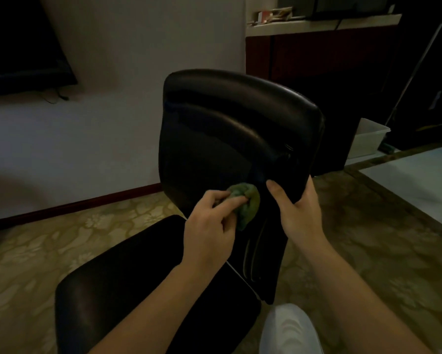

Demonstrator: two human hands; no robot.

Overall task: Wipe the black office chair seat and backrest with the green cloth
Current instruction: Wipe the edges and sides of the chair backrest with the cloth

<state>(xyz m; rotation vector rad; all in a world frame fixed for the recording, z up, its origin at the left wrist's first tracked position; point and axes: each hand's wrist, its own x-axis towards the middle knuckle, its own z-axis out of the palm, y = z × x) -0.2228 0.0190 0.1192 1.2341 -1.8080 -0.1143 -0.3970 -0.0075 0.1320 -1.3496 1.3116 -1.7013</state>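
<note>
Nearest the camera, a white-clad knee showed at the bottom edge, beside the seat of the black chair. 2 bare forearms reached over it. Left hand pinched the bunched green cloth against the lower backrest. Right hand clasped the backrest's lower right edge, thumb on the front, fingers wrapped behind. Behind the chair, by the dark cabinet, stood 1 white bin; its contents could not be made out.
</note>
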